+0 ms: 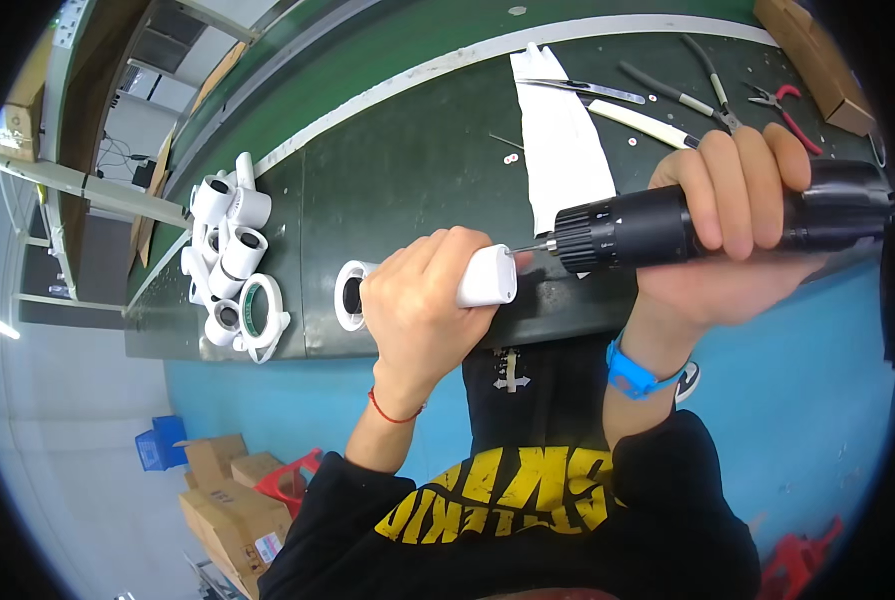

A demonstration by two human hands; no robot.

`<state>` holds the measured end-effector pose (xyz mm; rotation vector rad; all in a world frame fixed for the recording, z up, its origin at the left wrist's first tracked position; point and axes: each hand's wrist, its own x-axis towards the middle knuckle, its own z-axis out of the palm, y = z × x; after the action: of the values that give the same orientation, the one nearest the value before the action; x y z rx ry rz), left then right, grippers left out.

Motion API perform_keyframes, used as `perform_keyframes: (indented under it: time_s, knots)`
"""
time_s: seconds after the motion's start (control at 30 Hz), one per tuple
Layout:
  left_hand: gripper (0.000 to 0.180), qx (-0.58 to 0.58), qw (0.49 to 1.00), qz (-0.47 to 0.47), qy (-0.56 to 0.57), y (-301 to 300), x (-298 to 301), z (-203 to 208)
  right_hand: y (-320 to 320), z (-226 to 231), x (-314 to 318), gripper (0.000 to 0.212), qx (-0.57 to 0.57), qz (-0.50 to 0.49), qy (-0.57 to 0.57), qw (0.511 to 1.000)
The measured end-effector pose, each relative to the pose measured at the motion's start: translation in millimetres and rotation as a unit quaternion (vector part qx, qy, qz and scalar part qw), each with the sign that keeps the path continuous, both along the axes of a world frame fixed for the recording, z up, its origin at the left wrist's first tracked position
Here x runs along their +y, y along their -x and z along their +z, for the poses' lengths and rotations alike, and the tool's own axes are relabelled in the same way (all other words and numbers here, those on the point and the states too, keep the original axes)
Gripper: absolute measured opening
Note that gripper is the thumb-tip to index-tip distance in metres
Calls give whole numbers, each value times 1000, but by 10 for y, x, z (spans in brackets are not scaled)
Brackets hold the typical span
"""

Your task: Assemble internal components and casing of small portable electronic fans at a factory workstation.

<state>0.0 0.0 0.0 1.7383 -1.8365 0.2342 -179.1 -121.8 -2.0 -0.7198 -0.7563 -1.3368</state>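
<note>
held in the left hand (415, 295), in a closed wrap: white plastic housing with rounded edges (488, 280), at the near edge of the dark green bench top (398, 190), flat end turned right. held in the right hand (736, 205), in a full wrap: black cylindrical power screwdriver (628, 232), roughly level, with slender silver bit (533, 248), tip at the housing's flat end. showing just left of the left hand: white round part with dark centre (352, 295); joined to the housing or separate, cannot tell. grouped farther left: cluster of white cylindrical plastic parts with black faces (240, 254), beside white ring with green inner band (277, 300). laid beyond the screwdriver: long white sheet-like strip (566, 150), silver metal tweezers (608, 92) across its upper part, red-handled metal pliers (796, 125) near brown cardboard box (818, 65).
</note>
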Motion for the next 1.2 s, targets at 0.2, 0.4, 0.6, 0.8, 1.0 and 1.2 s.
perform_keyframes:
  time_s: [0.2,0.4,0.6,0.8,1.0,1.2]
  knots:
    - [27,-24,999,-13,26,-23,-138,-28,-19,29,140,77,34,-168,-216,961]
    - [18,-28,998,-54,-11,2,-145,-71,-247,3,355,78,65,-197,-299,931]
    - [24,-43,998,-21,-39,-87,-224,-81,-212,4,317,88,56,-228,-316,919]
    - [37,-60,998,6,-23,-163,-252,-114,-128,-15,286,70,30,-173,-243,954]
    - [29,-44,999,17,-5,-141,-217,-95,-191,-30,290,54,21,-146,-244,959]
    - [30,-47,999,-1,13,-128,-201,-130,-203,-30,319,52,15,-120,-236,964]
